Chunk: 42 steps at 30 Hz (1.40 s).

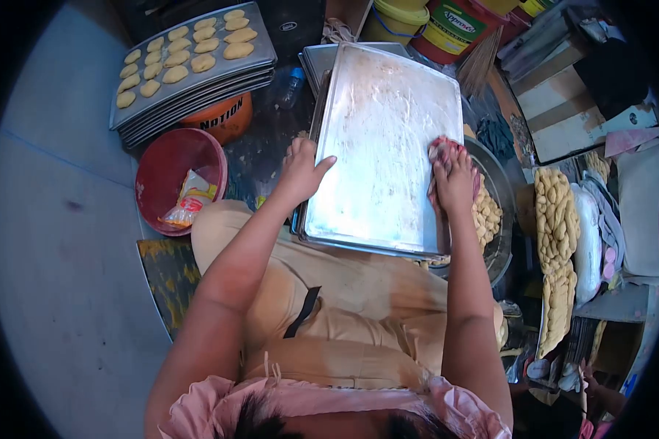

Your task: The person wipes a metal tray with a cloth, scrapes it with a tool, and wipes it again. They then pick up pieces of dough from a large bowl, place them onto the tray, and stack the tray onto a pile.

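Note:
A flat metal baking tray (384, 139) lies on top of other trays in front of me, its surface streaked and shiny. My left hand (300, 172) grips its left edge, thumb on top and the other fingers over the side. Under my right hand (454, 179) a crumpled red and white cloth (444, 149) is bunched against the tray's right edge. Beside and partly beneath the tray, a large round metal basin (499, 252) holds many small pieces of dough (486, 212), partly hidden by my right forearm.
Stacked trays at the upper left carry rows of flat dough pieces (176, 58). A red tub (148, 192) with a plastic packet stands at left. Braided dough (556, 219) lies at right. Behind are a margarine bucket (450, 29), a broom (479, 62) and a plastic bottle (292, 86).

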Each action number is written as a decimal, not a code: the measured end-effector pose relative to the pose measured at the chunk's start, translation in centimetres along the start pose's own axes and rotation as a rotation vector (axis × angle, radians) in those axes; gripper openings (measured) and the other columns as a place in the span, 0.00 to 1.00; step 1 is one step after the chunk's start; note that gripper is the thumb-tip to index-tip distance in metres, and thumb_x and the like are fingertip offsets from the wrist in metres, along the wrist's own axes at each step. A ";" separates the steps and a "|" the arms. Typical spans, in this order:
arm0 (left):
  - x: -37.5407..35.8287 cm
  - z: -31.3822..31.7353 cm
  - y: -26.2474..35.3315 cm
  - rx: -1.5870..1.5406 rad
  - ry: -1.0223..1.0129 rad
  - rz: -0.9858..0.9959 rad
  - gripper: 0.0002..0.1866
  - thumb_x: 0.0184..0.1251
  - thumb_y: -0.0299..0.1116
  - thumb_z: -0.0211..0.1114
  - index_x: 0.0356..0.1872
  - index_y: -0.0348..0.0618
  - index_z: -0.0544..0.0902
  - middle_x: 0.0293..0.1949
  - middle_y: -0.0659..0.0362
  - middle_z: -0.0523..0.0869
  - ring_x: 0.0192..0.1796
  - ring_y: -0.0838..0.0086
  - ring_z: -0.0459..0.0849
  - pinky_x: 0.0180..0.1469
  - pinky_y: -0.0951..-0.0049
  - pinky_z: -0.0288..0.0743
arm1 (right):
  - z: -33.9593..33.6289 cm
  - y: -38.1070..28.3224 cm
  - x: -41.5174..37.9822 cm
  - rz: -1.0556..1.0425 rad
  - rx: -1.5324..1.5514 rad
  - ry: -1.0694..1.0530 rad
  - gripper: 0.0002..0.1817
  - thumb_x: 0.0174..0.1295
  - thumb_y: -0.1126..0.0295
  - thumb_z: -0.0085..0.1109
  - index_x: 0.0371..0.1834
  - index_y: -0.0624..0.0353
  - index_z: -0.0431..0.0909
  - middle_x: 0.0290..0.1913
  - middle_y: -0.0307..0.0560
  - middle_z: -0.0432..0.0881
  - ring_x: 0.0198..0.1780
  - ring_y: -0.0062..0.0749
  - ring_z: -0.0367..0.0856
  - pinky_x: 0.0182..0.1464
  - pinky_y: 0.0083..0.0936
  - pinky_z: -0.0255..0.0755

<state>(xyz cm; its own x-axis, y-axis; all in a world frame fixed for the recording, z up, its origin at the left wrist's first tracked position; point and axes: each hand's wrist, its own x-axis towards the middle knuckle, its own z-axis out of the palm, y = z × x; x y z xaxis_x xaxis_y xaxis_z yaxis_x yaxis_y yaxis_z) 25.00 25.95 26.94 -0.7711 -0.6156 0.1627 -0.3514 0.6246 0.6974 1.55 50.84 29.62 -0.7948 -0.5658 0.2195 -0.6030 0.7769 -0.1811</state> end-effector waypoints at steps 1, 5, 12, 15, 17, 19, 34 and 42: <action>0.0 0.0 0.0 0.001 -0.013 -0.013 0.24 0.66 0.46 0.64 0.47 0.32 0.70 0.49 0.44 0.71 0.53 0.47 0.73 0.57 0.55 0.66 | 1.0 0.0 2.7 0.031 -0.030 0.019 0.36 0.66 0.47 0.46 0.72 0.59 0.63 0.74 0.66 0.56 0.77 0.55 0.52 0.75 0.50 0.41; 0.3 -0.1 0.2 -0.028 -0.047 -0.051 0.25 0.66 0.46 0.63 0.49 0.33 0.69 0.52 0.45 0.69 0.54 0.47 0.72 0.57 0.54 0.65 | 2.9 -0.7 14.3 0.247 -0.051 0.017 0.40 0.66 0.43 0.40 0.74 0.59 0.58 0.77 0.63 0.51 0.78 0.51 0.48 0.76 0.50 0.39; 0.7 -0.6 -0.4 -0.107 -0.083 -0.014 0.31 0.64 0.45 0.65 0.56 0.30 0.67 0.59 0.45 0.68 0.62 0.48 0.68 0.61 0.49 0.60 | 7.1 -6.1 26.7 0.273 -0.075 0.126 0.38 0.66 0.42 0.41 0.71 0.59 0.63 0.73 0.62 0.60 0.75 0.53 0.56 0.73 0.50 0.46; 0.7 -0.3 -0.7 -0.140 -0.091 -0.009 0.31 0.64 0.46 0.65 0.56 0.30 0.67 0.59 0.45 0.68 0.63 0.50 0.68 0.62 0.50 0.58 | 8.2 -13.7 26.6 -0.042 -0.118 0.224 0.31 0.67 0.47 0.43 0.62 0.61 0.73 0.64 0.60 0.72 0.68 0.52 0.65 0.68 0.52 0.54; 0.6 -0.2 -0.8 -0.163 -0.083 -0.022 0.31 0.64 0.46 0.64 0.57 0.30 0.67 0.60 0.46 0.68 0.63 0.50 0.68 0.62 0.51 0.57 | 9.5 -19.0 25.4 -0.197 -0.143 0.167 0.30 0.70 0.52 0.39 0.65 0.63 0.70 0.66 0.62 0.69 0.70 0.52 0.62 0.71 0.51 0.51; 0.5 -0.3 -0.8 -0.152 -0.095 -0.034 0.32 0.65 0.47 0.64 0.59 0.30 0.67 0.60 0.44 0.68 0.63 0.50 0.69 0.64 0.55 0.59 | 11.1 -24.2 23.1 -0.325 -0.032 0.197 0.30 0.70 0.52 0.38 0.66 0.64 0.68 0.69 0.60 0.67 0.72 0.51 0.60 0.74 0.52 0.45; 0.1 0.6 -1.4 -0.400 -0.060 -0.131 0.23 0.69 0.47 0.59 0.53 0.39 0.72 0.60 0.48 0.71 0.64 0.52 0.68 0.64 0.51 0.58 | -3.0 -14.1 17.4 -0.026 0.965 0.071 0.22 0.66 0.55 0.52 0.50 0.62 0.81 0.29 0.55 0.83 0.31 0.37 0.84 0.32 0.35 0.73; 0.9 1.4 -2.5 -0.418 -0.085 -0.139 0.27 0.68 0.46 0.61 0.59 0.37 0.68 0.64 0.45 0.70 0.68 0.50 0.67 0.66 0.54 0.59 | 7.3 -10.1 17.2 -0.096 0.178 0.125 0.25 0.61 0.54 0.54 0.63 0.44 0.76 0.66 0.57 0.71 0.69 0.51 0.66 0.70 0.51 0.57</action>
<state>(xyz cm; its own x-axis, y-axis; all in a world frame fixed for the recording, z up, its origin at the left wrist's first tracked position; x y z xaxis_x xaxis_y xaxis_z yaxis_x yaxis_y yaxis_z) 24.41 24.53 24.39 -0.7787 -0.6274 0.0021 -0.2230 0.2800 0.9337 -6.56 31.25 28.27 -0.7254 -0.5873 0.3590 -0.6866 0.6542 -0.3171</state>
